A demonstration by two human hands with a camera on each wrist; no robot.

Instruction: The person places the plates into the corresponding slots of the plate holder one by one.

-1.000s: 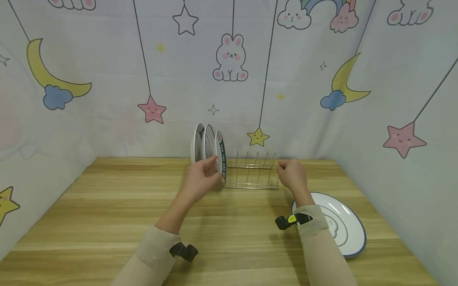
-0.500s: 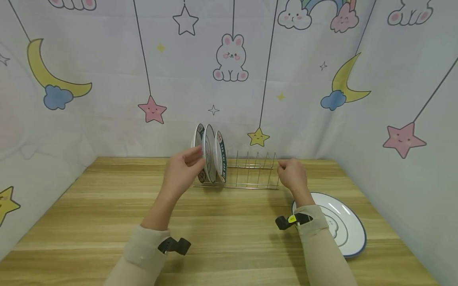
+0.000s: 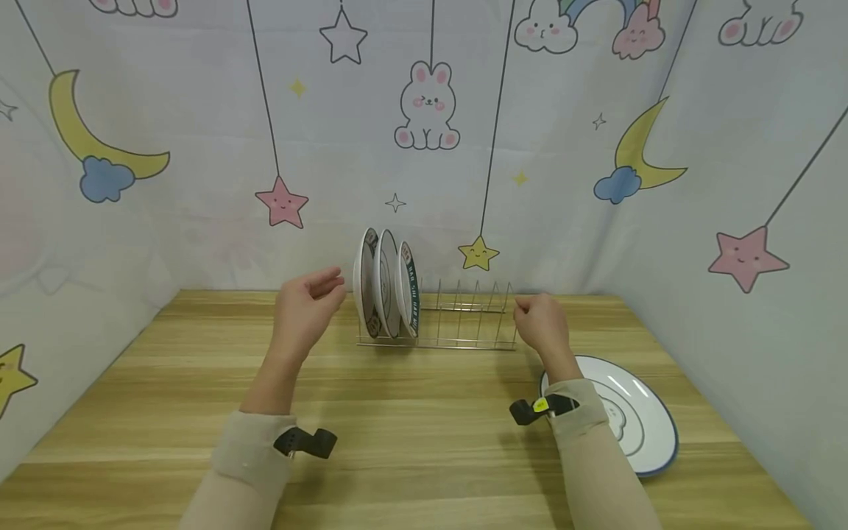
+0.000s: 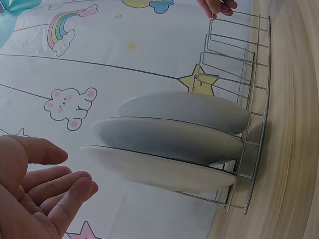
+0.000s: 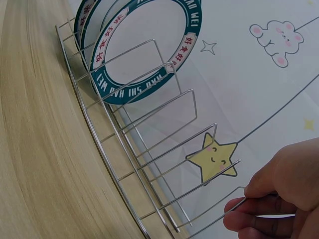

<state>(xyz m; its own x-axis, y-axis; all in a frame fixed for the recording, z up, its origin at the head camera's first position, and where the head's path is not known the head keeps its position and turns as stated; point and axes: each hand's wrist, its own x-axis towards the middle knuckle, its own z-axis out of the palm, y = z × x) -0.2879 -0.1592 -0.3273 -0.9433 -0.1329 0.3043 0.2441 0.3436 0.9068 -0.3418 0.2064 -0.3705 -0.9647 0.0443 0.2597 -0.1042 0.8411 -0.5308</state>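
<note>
A wire dish rack stands at the back of the table. Three plates are upright in its left slots: a left plate, a middle plate and a right plate with a green lettered rim, plain in the right wrist view. My left hand hangs just left of the plates, apart from them, fingers loosely bent and holding nothing. In the left wrist view its fingers point toward the plate edges. My right hand pinches the rack's right end wire, between thumb and fingers in the right wrist view.
A large white oval plate with a blue rim lies on the table at right, partly under my right forearm. The wooden table runs up to a patterned cloth backdrop behind and at the sides.
My left hand has moved left, away from the right plate and past the others, uncovering them. My right hand keeps its hold on the rack, and the plates stay in place.
</note>
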